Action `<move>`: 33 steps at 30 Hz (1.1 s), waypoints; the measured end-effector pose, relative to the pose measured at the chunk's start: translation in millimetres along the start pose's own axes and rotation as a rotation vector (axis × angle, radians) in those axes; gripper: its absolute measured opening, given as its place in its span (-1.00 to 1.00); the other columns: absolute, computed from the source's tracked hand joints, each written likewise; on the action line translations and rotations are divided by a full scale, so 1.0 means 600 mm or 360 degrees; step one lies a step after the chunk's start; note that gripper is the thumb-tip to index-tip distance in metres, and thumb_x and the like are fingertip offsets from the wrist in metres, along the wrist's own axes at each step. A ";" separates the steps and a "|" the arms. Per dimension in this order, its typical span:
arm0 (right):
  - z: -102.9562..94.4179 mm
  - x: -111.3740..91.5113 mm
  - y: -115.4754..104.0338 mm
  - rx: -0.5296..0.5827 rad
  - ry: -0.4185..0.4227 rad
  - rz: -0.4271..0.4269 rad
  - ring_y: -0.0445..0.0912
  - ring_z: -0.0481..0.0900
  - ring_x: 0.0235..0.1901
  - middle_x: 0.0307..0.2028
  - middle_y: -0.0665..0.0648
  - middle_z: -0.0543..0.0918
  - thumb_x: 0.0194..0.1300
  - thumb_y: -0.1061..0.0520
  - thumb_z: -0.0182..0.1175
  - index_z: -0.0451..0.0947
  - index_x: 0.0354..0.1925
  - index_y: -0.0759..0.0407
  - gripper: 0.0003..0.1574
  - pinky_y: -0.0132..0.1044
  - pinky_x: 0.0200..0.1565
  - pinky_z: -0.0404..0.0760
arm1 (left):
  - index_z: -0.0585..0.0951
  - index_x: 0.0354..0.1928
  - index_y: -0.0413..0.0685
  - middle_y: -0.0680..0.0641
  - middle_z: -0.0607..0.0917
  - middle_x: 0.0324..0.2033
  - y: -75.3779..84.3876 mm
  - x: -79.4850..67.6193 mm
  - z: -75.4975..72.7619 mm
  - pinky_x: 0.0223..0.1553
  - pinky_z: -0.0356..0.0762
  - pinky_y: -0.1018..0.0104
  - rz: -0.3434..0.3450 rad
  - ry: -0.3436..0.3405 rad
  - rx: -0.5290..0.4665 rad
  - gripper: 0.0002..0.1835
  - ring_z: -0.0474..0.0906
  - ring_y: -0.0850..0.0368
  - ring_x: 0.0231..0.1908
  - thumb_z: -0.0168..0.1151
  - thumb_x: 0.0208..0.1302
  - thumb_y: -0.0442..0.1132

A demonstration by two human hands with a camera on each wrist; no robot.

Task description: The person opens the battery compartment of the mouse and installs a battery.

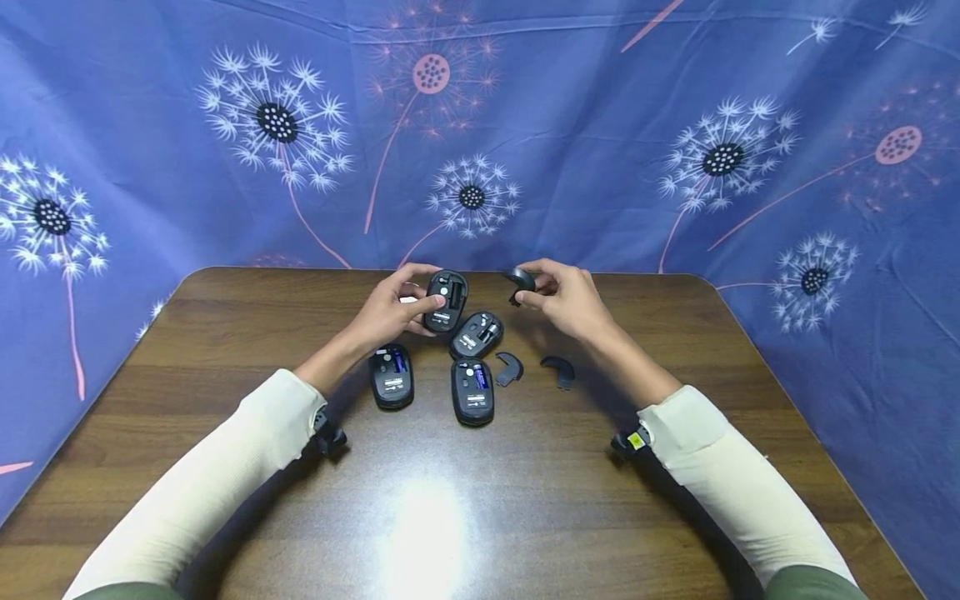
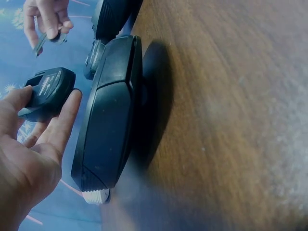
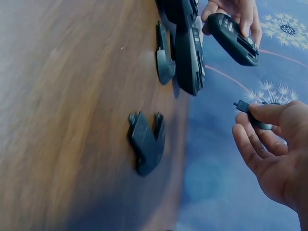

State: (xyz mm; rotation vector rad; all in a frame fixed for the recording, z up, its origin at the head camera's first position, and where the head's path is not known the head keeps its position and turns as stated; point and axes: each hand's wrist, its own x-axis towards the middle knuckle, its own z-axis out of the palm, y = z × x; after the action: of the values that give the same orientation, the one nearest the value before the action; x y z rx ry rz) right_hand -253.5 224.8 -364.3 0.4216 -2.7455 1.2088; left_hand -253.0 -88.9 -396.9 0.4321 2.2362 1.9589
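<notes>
My left hand [image 1: 390,307] holds a black computer mouse [image 1: 453,292] above the back of the table, its underside facing me and its battery slot uncovered. The thumb lies on the underside, the fingers behind. To the right, my right hand [image 1: 570,300] pinches a black curved battery cover [image 3: 258,120] between thumb and fingers, apart from the mouse. Below the hands, a mouse with its slot uncovered [image 1: 478,335] lies bottom up. Nearer me are a front mouse [image 1: 473,404] and a left mouse [image 1: 392,387], both showing a blue battery.
Two more curved covers lie on the wooden table [image 1: 570,500], one cover [image 1: 510,369] beside the mice and another cover [image 1: 559,371] farther right. A blue curtain [image 1: 570,167] with dandelion prints hangs behind the table's back edge.
</notes>
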 end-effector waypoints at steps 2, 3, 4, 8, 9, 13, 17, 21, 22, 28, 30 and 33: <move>-0.003 -0.004 0.006 0.0024 -0.0011 0.0001 0.11 0.89 -0.16 -0.16 0.19 0.90 0.48 0.15 0.54 0.73 0.38 0.03 -0.45 -0.36 -0.20 0.78 | 0.52 0.57 -0.06 -0.38 0.69 0.02 0.001 -0.001 0.000 -0.18 0.98 -0.11 0.0001 -0.0002 -0.0002 -0.43 0.84 0.03 -0.26 0.38 0.60 -0.35; -0.004 -0.005 0.009 0.0029 -0.0016 0.0000 0.13 0.89 -0.16 -0.16 0.21 0.90 0.48 0.17 0.55 0.73 0.39 0.05 -0.43 -0.39 -0.22 0.78 | 0.52 0.57 -0.07 -0.38 0.69 0.02 0.002 -0.001 0.001 -0.17 0.97 -0.12 0.0001 -0.0004 -0.0003 -0.43 0.84 0.03 -0.26 0.38 0.60 -0.36; -0.005 -0.007 0.013 0.0039 -0.0023 0.0002 0.15 0.90 -0.17 -0.16 0.23 0.90 0.47 0.19 0.55 0.72 0.39 0.06 -0.42 -0.40 -0.24 0.79 | 0.51 0.57 -0.07 -0.38 0.70 0.02 0.003 -0.001 0.001 -0.16 0.97 -0.13 0.0004 -0.0007 -0.0004 -0.42 0.85 0.03 -0.26 0.37 0.60 -0.36; -0.008 -0.013 0.027 0.0047 -0.0090 0.0035 0.24 0.91 -0.18 -0.15 0.28 0.91 0.46 0.23 0.55 0.70 0.41 0.11 -0.40 -0.23 -0.19 0.89 | 0.50 0.58 -0.10 -0.36 0.70 0.02 0.005 -0.002 0.002 -0.16 0.97 -0.14 0.0016 -0.0006 -0.0011 -0.42 0.84 0.04 -0.26 0.37 0.60 -0.37; -0.008 -0.014 0.030 0.0044 -0.0124 0.0043 0.23 0.91 -0.19 -0.15 0.28 0.91 0.46 0.22 0.55 0.70 0.41 0.12 -0.39 -0.15 -0.16 0.92 | 0.51 0.58 -0.10 -0.35 0.70 0.02 0.005 -0.002 0.001 -0.16 0.97 -0.14 0.0016 -0.0003 -0.0016 -0.42 0.83 0.05 -0.26 0.37 0.60 -0.37; -0.007 -0.019 0.045 0.0031 -0.0310 0.0089 0.19 0.91 -0.21 -0.17 0.30 0.89 0.49 0.24 0.52 0.67 0.42 0.17 -0.41 0.06 -0.09 0.95 | 0.51 0.57 -0.10 -0.34 0.68 0.01 0.004 -0.002 -0.001 -0.17 0.97 -0.14 0.0012 0.0008 -0.0019 -0.42 0.82 0.04 -0.25 0.38 0.59 -0.37; -0.005 -0.024 0.051 0.0010 -0.0502 0.0158 0.07 0.88 -0.23 -0.21 0.25 0.83 0.51 0.26 0.48 0.63 0.44 0.21 -0.40 -0.05 -0.12 0.94 | 0.51 0.57 -0.10 -0.36 0.67 0.02 0.003 -0.003 -0.001 -0.16 0.97 -0.16 0.0000 0.0012 -0.0007 -0.42 0.81 0.02 -0.23 0.38 0.59 -0.37; -0.004 -0.025 0.053 -0.0070 -0.0622 0.0190 0.01 0.83 -0.26 -0.23 0.21 0.80 0.54 0.23 0.47 0.60 0.43 0.25 -0.41 -0.15 -0.15 0.90 | 0.51 0.57 -0.08 -0.36 0.67 0.03 0.000 -0.002 0.000 -0.10 0.94 -0.28 -0.0012 0.0008 -0.0008 -0.42 0.81 0.02 -0.23 0.38 0.60 -0.37; -0.005 -0.026 0.054 -0.0094 -0.0645 0.0186 0.00 0.81 -0.27 -0.22 0.21 0.80 0.55 0.21 0.46 0.59 0.43 0.26 -0.43 -0.18 -0.17 0.87 | 0.51 0.57 -0.08 -0.36 0.67 0.03 0.000 -0.002 0.001 -0.08 0.93 -0.32 -0.0014 0.0008 -0.0011 -0.42 0.81 0.02 -0.23 0.38 0.59 -0.37; -0.008 -0.023 0.060 -0.0248 -0.0775 0.0081 -0.09 0.68 -0.35 -0.11 0.22 0.76 0.61 0.16 0.41 0.60 0.50 0.25 -0.40 -0.30 -0.31 0.65 | 0.52 0.56 -0.05 -0.34 0.67 0.01 -0.002 -0.002 0.001 -0.07 0.92 -0.35 -0.0005 0.0015 -0.0014 -0.43 0.82 0.03 -0.25 0.37 0.60 -0.37; -0.006 -0.021 0.062 -0.0290 -0.0817 0.0024 -0.12 0.59 -0.41 -0.11 0.22 0.73 0.63 0.17 0.38 0.57 0.55 0.24 -0.37 -0.31 -0.35 0.57 | 0.52 0.56 -0.05 -0.35 0.67 0.02 -0.002 -0.002 0.001 -0.09 0.93 -0.32 -0.0006 0.0017 -0.0012 -0.43 0.81 0.03 -0.25 0.37 0.60 -0.37; -0.004 -0.020 0.063 -0.0367 -0.0848 -0.0054 -0.12 0.48 -0.33 -0.10 0.21 0.64 0.64 0.20 0.35 0.55 0.58 0.19 -0.36 -0.28 -0.24 0.53 | 0.52 0.56 -0.06 -0.36 0.67 0.03 -0.001 -0.002 0.001 -0.10 0.94 -0.27 -0.0011 0.0014 -0.0003 -0.42 0.81 0.02 -0.23 0.38 0.60 -0.37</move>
State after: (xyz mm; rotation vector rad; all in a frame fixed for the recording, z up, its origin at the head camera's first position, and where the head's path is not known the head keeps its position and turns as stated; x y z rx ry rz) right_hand -253.4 253.2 -391.8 0.8661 -3.2472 0.8478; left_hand -251.6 -88.7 -397.8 0.4158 2.2381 1.9632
